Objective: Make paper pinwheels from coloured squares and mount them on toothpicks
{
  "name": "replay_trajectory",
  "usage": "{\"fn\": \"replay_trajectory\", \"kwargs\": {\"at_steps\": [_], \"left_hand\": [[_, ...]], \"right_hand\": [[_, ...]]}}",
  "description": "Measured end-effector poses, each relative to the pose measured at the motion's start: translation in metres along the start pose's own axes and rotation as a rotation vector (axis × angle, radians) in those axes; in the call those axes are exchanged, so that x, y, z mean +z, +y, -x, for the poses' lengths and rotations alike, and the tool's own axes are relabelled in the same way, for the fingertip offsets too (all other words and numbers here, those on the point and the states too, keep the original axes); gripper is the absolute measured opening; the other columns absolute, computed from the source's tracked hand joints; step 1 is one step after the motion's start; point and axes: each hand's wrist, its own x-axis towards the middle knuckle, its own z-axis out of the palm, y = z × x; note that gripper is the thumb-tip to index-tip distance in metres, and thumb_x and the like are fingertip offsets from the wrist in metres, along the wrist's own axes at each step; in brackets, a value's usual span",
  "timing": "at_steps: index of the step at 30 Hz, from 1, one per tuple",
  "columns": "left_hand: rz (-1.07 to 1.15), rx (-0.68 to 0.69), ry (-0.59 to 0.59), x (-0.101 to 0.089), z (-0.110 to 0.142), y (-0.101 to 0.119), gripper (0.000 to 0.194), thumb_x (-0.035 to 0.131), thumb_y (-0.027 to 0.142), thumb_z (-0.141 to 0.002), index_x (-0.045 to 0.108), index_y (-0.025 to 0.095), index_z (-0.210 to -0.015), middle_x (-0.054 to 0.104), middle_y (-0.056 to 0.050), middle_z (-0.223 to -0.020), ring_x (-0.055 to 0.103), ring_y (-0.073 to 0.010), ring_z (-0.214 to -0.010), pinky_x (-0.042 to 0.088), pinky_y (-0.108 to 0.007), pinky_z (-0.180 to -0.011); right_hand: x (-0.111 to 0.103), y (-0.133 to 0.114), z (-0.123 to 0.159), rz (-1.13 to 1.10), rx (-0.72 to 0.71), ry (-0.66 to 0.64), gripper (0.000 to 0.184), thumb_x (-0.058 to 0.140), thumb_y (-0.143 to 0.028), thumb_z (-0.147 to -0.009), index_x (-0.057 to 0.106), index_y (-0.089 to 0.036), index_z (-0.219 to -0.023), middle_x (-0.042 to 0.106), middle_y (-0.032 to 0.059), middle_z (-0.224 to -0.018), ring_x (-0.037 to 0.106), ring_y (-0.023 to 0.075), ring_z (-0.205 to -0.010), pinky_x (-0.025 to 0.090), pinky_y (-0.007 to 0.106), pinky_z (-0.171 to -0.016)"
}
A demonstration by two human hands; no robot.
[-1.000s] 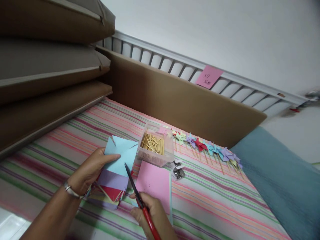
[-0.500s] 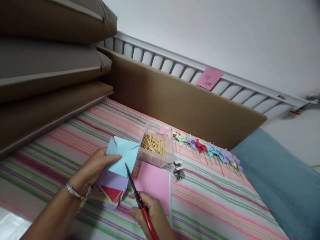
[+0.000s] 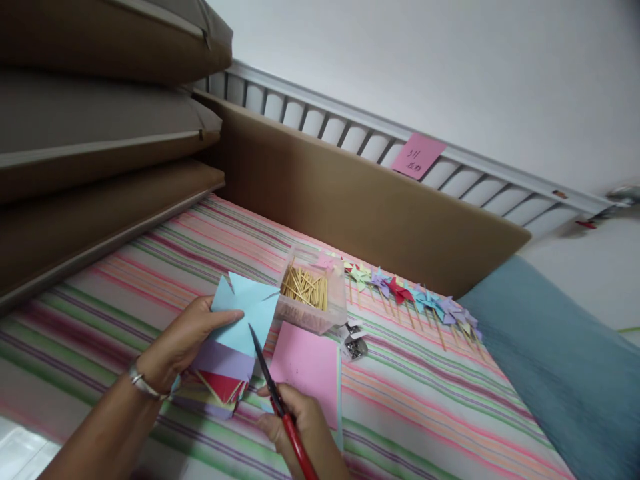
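My left hand [image 3: 183,340] pinches a light blue paper square [image 3: 246,313] with slits cut in from its corners, held just above a stack of coloured paper squares [image 3: 223,383]. My right hand [image 3: 307,433] grips red-handled scissors [image 3: 277,400], whose dark blades point up at the blue square's lower edge. A pink paper sheet [image 3: 307,367] lies on the striped cloth [image 3: 425,413] right of the scissors. Behind it stands a clear plastic box of toothpicks [image 3: 309,293].
A row of small paper pinwheels on sticks [image 3: 415,300] lies to the right of the box, with a small heap of metal pins [image 3: 353,345] beside it. Brown cushions [image 3: 100,120] are stacked at left; a brown backrest [image 3: 360,200], a railing with a pink note [image 3: 417,155], and teal fabric [image 3: 555,373] bound the area.
Almost nothing has moved: both hands hold their places, and the view has only shifted slightly.
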Motion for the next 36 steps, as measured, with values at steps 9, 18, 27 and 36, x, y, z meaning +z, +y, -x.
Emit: {"fn": "replay_trajectory", "kwargs": {"at_steps": [9,18,27,36], "left_hand": [[0.013,0.009,-0.016,-0.001,0.000,-0.003,0.016,0.073,0.026,-0.064,0.071,0.014,-0.073,0.071,-0.006,-0.065,0.060,-0.0164,-0.053,0.047,-0.024,-0.053],[0.014,0.010,-0.020,-0.001,-0.001,-0.002,0.013,0.071,0.023,-0.065,0.071,0.014,-0.074,0.070,-0.004,-0.063,0.060,-0.0149,-0.051,0.047,-0.023,-0.052],[-0.012,0.028,0.037,-0.003,-0.001,-0.001,0.013,0.071,0.023,-0.065,0.070,0.013,-0.074,0.070,-0.004,-0.063,0.060,-0.0157,-0.052,0.046,-0.023,-0.051],[0.097,0.132,0.092,-0.018,-0.002,0.008,0.015,0.073,0.023,-0.063,0.070,0.013,-0.073,0.072,-0.006,-0.070,0.062,-0.0175,-0.061,0.049,-0.024,-0.060]], "right_hand": [[0.001,-0.006,0.003,-0.033,0.004,0.016,0.031,0.062,-0.030,-0.071,0.065,-0.017,-0.099,0.036,-0.0051,-0.057,0.032,0.0106,-0.054,0.027,0.021,-0.049],[0.002,0.002,-0.001,-0.015,0.027,0.019,0.030,0.061,-0.029,-0.071,0.065,-0.017,-0.099,0.036,-0.0056,-0.057,0.033,0.0100,-0.053,0.027,0.021,-0.048],[0.000,-0.005,0.001,0.129,0.012,0.016,0.026,0.060,-0.028,-0.072,0.065,-0.016,-0.095,0.040,-0.0047,-0.058,0.037,0.0108,-0.055,0.031,0.021,-0.051],[-0.026,-0.006,0.017,0.261,0.074,-0.100,0.035,0.051,-0.017,-0.073,0.059,-0.019,-0.107,0.054,-0.0023,-0.070,0.055,0.0117,-0.058,0.041,0.020,-0.055]]}}
